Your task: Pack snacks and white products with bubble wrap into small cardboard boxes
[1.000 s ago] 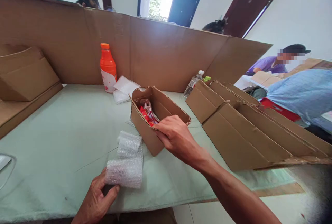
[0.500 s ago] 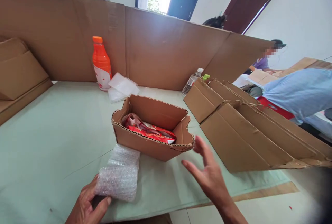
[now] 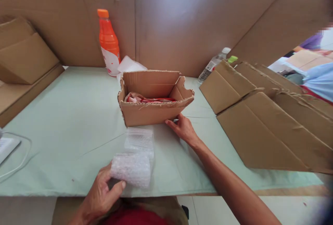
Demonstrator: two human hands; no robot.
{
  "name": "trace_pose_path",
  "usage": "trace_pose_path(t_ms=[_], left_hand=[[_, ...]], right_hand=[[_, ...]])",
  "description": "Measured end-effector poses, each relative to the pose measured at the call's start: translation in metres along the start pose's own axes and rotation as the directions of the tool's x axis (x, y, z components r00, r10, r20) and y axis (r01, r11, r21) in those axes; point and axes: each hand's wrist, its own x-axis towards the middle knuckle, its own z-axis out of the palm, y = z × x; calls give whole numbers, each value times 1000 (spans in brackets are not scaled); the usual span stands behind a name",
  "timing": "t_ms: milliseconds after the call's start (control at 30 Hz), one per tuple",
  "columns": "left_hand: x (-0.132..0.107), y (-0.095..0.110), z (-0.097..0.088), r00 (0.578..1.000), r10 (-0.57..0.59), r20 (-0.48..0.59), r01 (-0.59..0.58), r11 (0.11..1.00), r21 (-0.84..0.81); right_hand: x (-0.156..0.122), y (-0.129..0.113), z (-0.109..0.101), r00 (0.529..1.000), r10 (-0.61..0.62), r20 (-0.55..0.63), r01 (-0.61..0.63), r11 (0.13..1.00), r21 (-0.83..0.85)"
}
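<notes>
A small open cardboard box [image 3: 153, 112] stands on the pale green table cover [image 3: 65, 114], with red and white packets [image 3: 145, 98] lying inside. My right hand [image 3: 183, 128] reaches to the box's lower right front corner, fingers stretched out and touching the cardboard. Near the table's front edge my left hand [image 3: 102, 192] pinches a folded strip of bubble wrap [image 3: 134, 160], which lies on the cover in front of the box.
An orange bottle [image 3: 108, 42] and a white bag [image 3: 129, 66] stand behind the box against a tall cardboard wall [image 3: 169, 20]. Flat cardboard boxes [image 3: 262, 114] lean at the right, with a clear bottle [image 3: 213, 64] behind them. More cardboard [image 3: 23, 61] lies at the left. A person in blue [image 3: 321, 81] sits at far right.
The box has been turned so its long side faces me. My right hand let go of the rim, opened, then came to the lower right corner. The bubble wrap stays in my left hand.
</notes>
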Motion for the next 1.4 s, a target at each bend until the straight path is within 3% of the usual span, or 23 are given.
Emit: trace_pose_path(t_ms=[100,200,333,400,467,533,600,667,733,833,900,1000,1067,1167,1300,1400], left_hand=[[-7,14,0,994,-15,112,23,997,-72],[-10,26,-1,986,-14,165,36,991,-128],[-9,37,-1,971,-20,239,74,973,-219],[-9,38,2,946,-45,321,126,963,-238],[-9,38,5,924,-135,357,218,954,-205],[-11,34,7,917,-250,310,308,938,-157],[-13,30,10,925,-324,197,349,931,-111],[-17,26,13,939,-337,67,341,939,-48],[-20,24,16,951,-308,-26,309,951,31],[-25,20,20,970,-226,-95,239,957,165],[-26,18,22,984,-150,-99,171,949,265],[-27,14,20,999,-34,-28,43,919,391],[-26,13,16,1000,0,20,-9,898,440],[-27,20,1,1000,-1,32,-13,891,455],[-33,31,-16,991,37,125,-82,925,370],[-34,28,-14,987,63,150,-107,947,304]], right_hand=[[-28,-3,-8,998,-14,-67,12,999,-31],[-72,-9,-19,981,-144,-130,148,989,19],[-109,-34,-19,922,-385,34,366,898,244],[-111,-47,-13,886,-449,115,385,852,356],[-107,-55,-7,883,-441,159,349,845,406],[-104,-58,-6,911,-379,162,286,865,413],[-107,-57,-7,938,-324,123,250,878,408],[-118,-54,-8,942,-335,37,294,872,391],[-135,-52,-5,911,-409,-53,400,845,354],[-165,-52,8,824,-557,-102,563,787,253],[-184,-54,21,771,-635,-55,633,754,175],[-202,-56,41,732,-674,97,669,739,84],[-209,-57,51,735,-663,145,666,745,34],[-209,-57,59,754,-651,87,653,758,19],[-196,-61,58,809,-587,0,573,791,215],[-185,-65,55,883,-469,8,431,818,382]])
